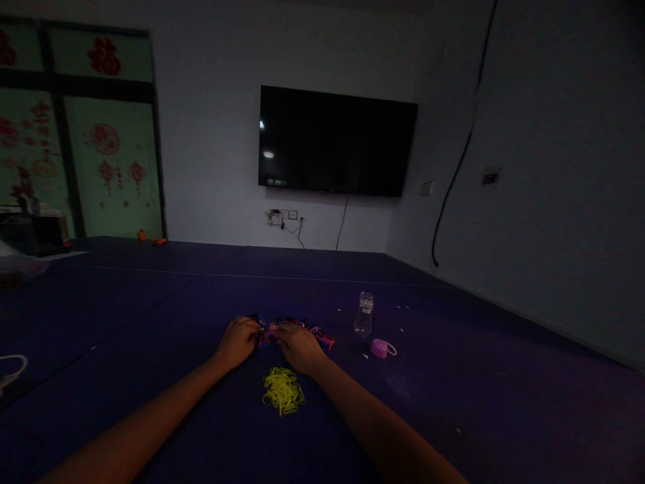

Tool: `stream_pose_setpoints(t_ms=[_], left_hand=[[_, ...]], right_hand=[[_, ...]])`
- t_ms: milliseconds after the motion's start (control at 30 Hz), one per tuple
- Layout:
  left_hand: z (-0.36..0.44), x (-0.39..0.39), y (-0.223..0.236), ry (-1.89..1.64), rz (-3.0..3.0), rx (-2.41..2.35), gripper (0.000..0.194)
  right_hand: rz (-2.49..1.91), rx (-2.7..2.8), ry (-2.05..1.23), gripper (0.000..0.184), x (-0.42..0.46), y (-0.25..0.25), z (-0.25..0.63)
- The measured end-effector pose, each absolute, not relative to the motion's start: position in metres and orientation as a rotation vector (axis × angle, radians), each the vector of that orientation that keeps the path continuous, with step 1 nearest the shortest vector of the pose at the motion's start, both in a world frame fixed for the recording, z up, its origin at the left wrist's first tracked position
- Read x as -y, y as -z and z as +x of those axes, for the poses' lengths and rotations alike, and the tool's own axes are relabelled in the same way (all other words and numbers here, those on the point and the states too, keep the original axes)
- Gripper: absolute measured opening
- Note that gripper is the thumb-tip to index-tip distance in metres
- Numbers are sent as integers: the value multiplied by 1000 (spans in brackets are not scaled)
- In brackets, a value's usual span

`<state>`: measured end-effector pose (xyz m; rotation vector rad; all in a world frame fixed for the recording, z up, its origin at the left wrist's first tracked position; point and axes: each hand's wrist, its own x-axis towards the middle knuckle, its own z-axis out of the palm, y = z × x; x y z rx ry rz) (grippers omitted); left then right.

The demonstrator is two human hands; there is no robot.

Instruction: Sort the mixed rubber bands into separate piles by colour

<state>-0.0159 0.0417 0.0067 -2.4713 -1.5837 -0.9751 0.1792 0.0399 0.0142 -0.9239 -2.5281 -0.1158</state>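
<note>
Reaching forward over the purple floor [201, 430], two bare arms are bringing both hands to a spread heap of multicoloured bands [323, 339]. The left hand [240, 341] is bending over the heap's left end, its fingers curling down among the small loops. The right hand [301, 347] is lying across the front of the heap, its fingers pointing toward the left hand and a gap separating the two. Both hands are touching the heap, but the dim light and the angle are hiding the fingertips, so I'm not able to tell whether either hand's fingers are pinching a band or simply resting there. Reds, pinks, blues and darker shades are mixing in the heap, which is showing between the hands and to the right of the right hand.

Nearer the person, between the forearms, a separate pile of yellow-green bands [283, 390] is lying loosely tangled, well apart from the fingers. To the right of the heap, a clear bottle [363, 318] is standing with its mouth open, and a pink cap [379, 348] with a ring-shaped loop is sitting just beside it. Small white scraps [365, 356] are dotting the floor around them. Beyond, a dark television [337, 141] is hanging on the wall above some sockets [285, 215].
</note>
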Motion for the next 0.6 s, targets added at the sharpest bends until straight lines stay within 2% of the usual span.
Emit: stream_pose_setpoints(t_ms=[333, 600], left_hand=[[-27, -48, -5, 1321, -2334, 1637, 27], [-24, -44, -5, 1363, -2372, 1614, 19]], right_hand=[[-941, 2518, 96, 30, -39, -14, 179], [-922, 2532, 124, 29, -40, -14, 179]])
